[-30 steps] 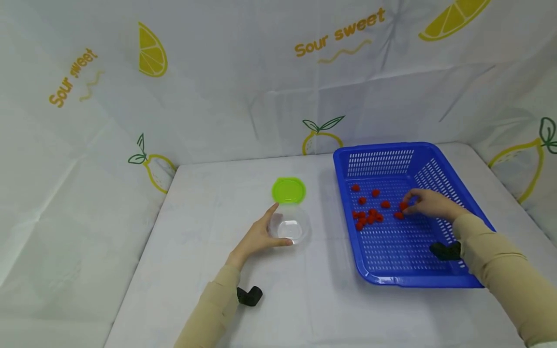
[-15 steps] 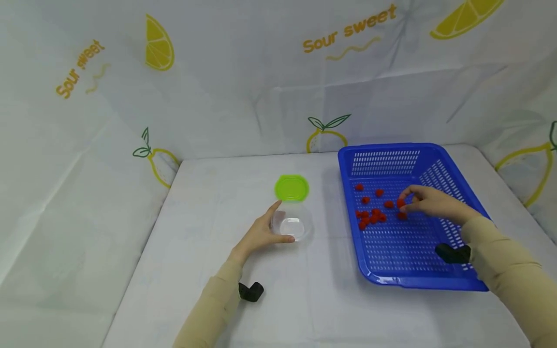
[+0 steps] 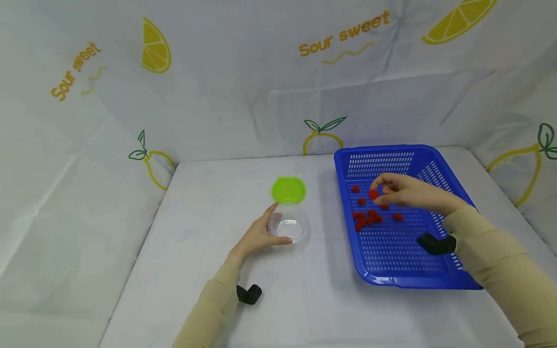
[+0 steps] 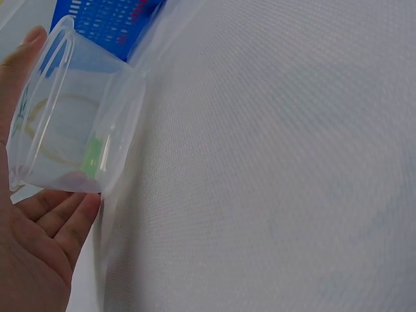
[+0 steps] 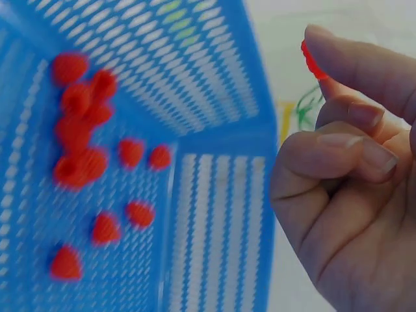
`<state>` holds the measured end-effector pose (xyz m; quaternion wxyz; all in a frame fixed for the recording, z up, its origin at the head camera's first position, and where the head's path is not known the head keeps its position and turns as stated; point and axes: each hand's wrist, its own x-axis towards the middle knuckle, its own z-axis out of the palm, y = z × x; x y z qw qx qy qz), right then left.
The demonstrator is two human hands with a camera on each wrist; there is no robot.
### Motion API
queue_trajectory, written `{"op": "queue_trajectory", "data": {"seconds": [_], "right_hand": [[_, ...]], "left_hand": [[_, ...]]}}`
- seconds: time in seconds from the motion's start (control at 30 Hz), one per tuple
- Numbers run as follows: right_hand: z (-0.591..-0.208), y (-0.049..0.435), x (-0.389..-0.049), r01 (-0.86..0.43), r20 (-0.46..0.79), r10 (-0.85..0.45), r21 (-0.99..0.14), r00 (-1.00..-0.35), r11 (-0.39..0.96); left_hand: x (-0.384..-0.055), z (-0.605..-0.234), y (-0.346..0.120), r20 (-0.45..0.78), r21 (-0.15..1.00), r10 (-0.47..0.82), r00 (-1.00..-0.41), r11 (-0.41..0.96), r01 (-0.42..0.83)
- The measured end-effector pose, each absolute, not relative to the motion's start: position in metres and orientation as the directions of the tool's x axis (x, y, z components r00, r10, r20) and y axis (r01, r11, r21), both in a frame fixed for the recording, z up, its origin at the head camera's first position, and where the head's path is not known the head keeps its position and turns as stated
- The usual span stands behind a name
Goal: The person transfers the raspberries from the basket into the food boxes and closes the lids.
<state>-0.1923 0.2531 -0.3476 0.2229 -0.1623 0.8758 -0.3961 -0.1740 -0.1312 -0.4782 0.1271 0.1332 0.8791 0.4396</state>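
My left hand [image 3: 256, 238] holds a clear round plastic tub [image 3: 300, 223] on the table, thumb on one side and fingers round the other. In the left wrist view the tub [image 4: 78, 123] stands open and nothing shows inside it. A raspberry [image 3: 373, 194] is pinched between the thumb and forefinger of my right hand [image 3: 404, 191], raised over the blue basket [image 3: 361, 261]. The right wrist view shows this raspberry [image 5: 313, 64] mostly behind the thumb, the other fingers curled. Several more raspberries [image 5: 75, 133] lie on the basket's floor, many clustered near its left wall.
A bright green lid [image 3: 289, 190] lies on the white-covered table [image 3: 209, 203], just beyond the tub. The basket's raised rim [image 3: 345, 212] stands between the raspberries and the tub. A white lemon-print cloth [image 3: 235, 111] hangs behind the table.
My right hand has lifted the raspberry off the basket floor and moved left with it across the basket. The left hand and the tub have stayed in place.
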Motion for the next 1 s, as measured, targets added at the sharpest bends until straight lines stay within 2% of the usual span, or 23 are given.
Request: {"op": "queue_trajectory", "data": {"seconds": [0.47,0.77,1.0], "right_hand": [[-0.328,0.180,-0.225,-0.139,-0.292,-0.604,-0.814,-0.741,0.564],[-0.338,0.130,-0.241,-0.132,-0.341,-0.699,-0.839,-0.628,0.528],[-0.354,0.104,-0.252,-0.126,-0.340,-0.719,-0.852,-0.607,0.509]], "left_hand": [[-0.175,-0.475,-0.133,-0.121,0.804,0.347,-0.930,0.583,0.113],[-0.175,-0.476,-0.131,-0.149,0.819,0.336,-0.930,0.569,0.075],[-0.176,-0.476,-0.131,-0.157,0.817,0.339,-0.928,0.573,0.071]]}}
